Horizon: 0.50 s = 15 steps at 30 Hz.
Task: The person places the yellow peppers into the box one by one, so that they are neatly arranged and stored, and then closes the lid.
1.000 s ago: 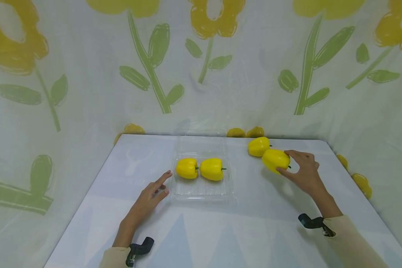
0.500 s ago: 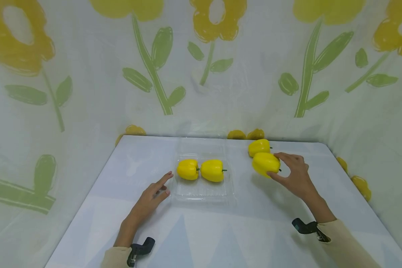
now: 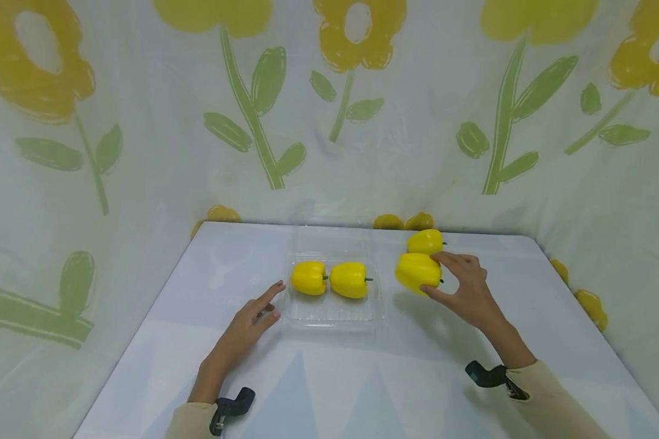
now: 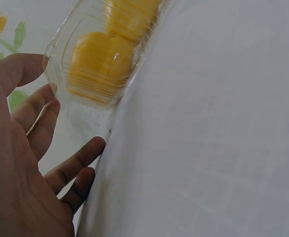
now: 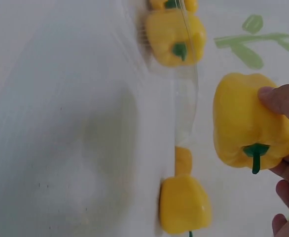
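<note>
Right hand: thumb and fingers pinch a yellow bell pepper, raised above the table, its green stem toward the palm. Just beyond the right hand, apart from the held pepper, a second yellow bell pepper rests on the tabletop. To that hand's left lies a clear plastic clamshell container, lid folded back on the far side; inside, a pair of yellow bell peppers sits side by side, stems toward the right hand. Left hand: fingers apart, gripping nothing, fingertips at the container's left edge. Beyond both hands hangs a flower-printed cloth; behind each, a black wrist device meets a beige sleeve.
</note>
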Available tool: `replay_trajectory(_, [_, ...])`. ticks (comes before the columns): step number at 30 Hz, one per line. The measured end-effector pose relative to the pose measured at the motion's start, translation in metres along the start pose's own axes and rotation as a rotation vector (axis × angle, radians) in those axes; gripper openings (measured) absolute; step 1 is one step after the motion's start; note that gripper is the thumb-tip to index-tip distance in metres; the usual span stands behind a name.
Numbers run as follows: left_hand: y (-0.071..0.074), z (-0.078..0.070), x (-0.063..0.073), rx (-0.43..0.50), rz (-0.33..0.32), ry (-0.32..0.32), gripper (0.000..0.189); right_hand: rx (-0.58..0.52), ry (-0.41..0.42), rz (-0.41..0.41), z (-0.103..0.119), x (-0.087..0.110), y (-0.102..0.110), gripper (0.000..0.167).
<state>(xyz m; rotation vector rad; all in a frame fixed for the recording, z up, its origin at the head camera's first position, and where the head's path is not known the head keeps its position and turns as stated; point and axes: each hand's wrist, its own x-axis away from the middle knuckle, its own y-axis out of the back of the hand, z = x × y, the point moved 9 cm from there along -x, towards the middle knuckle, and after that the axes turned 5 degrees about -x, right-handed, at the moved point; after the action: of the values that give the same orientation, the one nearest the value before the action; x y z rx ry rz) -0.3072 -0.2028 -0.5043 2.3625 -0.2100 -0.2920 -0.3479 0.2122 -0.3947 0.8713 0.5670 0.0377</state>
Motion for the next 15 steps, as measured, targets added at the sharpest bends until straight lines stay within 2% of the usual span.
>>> replay_trajectory(15, [-0.001, 0.002, -0.001, 0.000, 0.002, -0.019, 0.058, -0.063, 0.083, 0.003, 0.028, -0.006, -0.021, 0.070])
